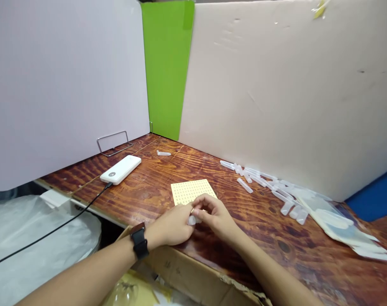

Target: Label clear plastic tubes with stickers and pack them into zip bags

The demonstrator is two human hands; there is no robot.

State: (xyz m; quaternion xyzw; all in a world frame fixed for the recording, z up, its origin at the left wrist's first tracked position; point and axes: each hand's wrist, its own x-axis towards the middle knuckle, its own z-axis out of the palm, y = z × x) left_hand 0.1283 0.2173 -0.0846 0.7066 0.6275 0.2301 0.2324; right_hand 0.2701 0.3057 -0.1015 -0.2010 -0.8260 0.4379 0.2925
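My left hand (pixel 176 225), with a black watch (pixel 139 240) on its wrist, is closed around a small translucent plastic tube (pixel 192 220). Only the tube's whitish end shows between the hands; the fingers cover the rest. Close against it, my right hand (pixel 216 217) is in a pinch, and a tiny yellowish piece like a sticker shows at its fingertips. Just beyond both hands lies a pale yellow sheet of small round stickers (pixel 190 190) on the wooden table (pixel 168 174). The right hand covers the sheet's near corner.
Several translucent tubes (pixel 244 185) lie scattered along the white panel (pixel 276 85), near a plastic bag (pixel 337 225). One tube (pixel 163 153) lies at the back left. A white power bank (pixel 120 170) with a black cable sits left. An open cardboard box (pixel 187 272) stands below the table edge.
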